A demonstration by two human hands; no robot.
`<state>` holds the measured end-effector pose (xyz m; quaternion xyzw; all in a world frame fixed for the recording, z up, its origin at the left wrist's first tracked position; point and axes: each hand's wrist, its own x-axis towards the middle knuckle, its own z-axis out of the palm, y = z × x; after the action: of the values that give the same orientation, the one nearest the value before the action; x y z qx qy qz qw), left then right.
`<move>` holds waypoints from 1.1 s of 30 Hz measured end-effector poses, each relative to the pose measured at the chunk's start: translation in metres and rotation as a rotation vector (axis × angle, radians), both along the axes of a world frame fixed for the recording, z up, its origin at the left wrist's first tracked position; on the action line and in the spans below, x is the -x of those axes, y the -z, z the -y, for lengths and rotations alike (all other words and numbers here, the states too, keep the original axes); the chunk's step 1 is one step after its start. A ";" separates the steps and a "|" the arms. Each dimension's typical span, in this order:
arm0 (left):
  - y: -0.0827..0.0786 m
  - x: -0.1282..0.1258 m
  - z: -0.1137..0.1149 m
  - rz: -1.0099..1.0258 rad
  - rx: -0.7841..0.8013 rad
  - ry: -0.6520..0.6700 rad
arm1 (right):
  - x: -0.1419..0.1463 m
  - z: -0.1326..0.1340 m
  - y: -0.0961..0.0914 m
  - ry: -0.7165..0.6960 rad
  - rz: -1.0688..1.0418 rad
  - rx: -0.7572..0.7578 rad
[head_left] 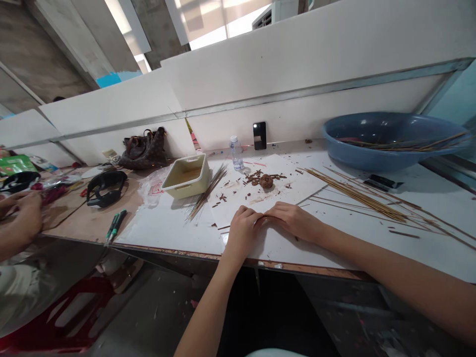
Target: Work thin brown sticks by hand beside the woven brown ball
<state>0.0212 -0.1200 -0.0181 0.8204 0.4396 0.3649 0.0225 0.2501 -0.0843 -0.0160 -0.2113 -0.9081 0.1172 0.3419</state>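
Note:
My left hand (242, 229) and my right hand (293, 221) meet at the front edge of the white-covered table, fingers curled and fingertips close together. A thin brown stick (223, 227) shows at the left of my left hand; its rest is hidden under the fingers, which seem closed on it. Just beyond my hands, a brown clay-like lump (266, 181) sits on a white sheet (238, 198) among small brown crumbs and short bits. A bundle of thin tan sticks (357, 196) lies to the right, and another bundle of thin sticks (208, 192) to the left.
Behind stand a water bottle (236, 153), a phone (260, 136) against the partition and a big blue basin (375, 153). Leftward are a cream tub (187, 181), a brown handbag (143, 151), green-handled pliers (116, 225) and a black headset (106, 191). Another person's hands work at far left.

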 end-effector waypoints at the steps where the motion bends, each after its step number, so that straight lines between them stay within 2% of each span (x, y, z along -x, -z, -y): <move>1: 0.000 0.000 0.001 -0.003 0.004 0.006 | -0.001 0.000 -0.001 -0.004 0.004 -0.007; 7: -0.001 0.001 0.002 -0.057 0.004 -0.001 | -0.003 0.001 0.000 0.004 0.027 -0.034; 11: 0.000 0.005 0.002 -0.060 -0.023 -0.045 | -0.001 -0.002 0.003 0.051 -0.006 -0.037; 16: 0.001 0.003 0.000 -0.048 -0.026 -0.029 | 0.003 -0.001 0.004 0.096 -0.008 -0.045; 27: 0.001 -0.002 0.001 -0.020 -0.009 -0.022 | 0.000 -0.001 0.002 0.048 0.037 -0.051; 33: 0.001 0.000 0.000 -0.029 -0.032 -0.055 | -0.003 -0.008 0.006 0.125 -0.003 -0.079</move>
<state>0.0212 -0.1199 -0.0195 0.8136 0.4562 0.3604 -0.0071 0.2531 -0.0762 -0.0219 -0.2540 -0.8965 0.0599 0.3580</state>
